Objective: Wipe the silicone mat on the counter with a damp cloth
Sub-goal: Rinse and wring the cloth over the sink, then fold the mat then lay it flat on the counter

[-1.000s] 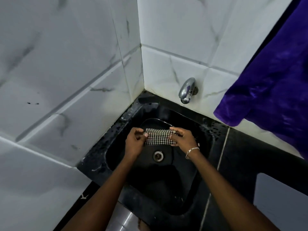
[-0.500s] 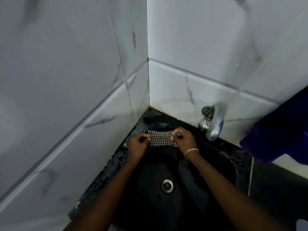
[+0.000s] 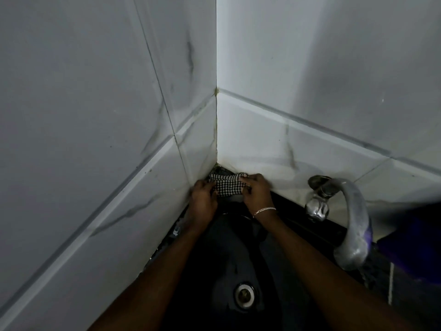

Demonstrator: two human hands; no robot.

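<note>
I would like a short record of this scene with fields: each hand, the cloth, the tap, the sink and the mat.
left hand: grips the left end of the checked cloth
right hand: grips the right end; bracelet on the wrist
cloth place: at the sink's back corner, near the wall corner
tap: right of the hands, no water seen
sink: black, drain uncovered
silicone mat: not in view

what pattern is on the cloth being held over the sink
The cloth has a small black-and-white check, like houndstooth. It shows in the head view, held between both hands.
</note>
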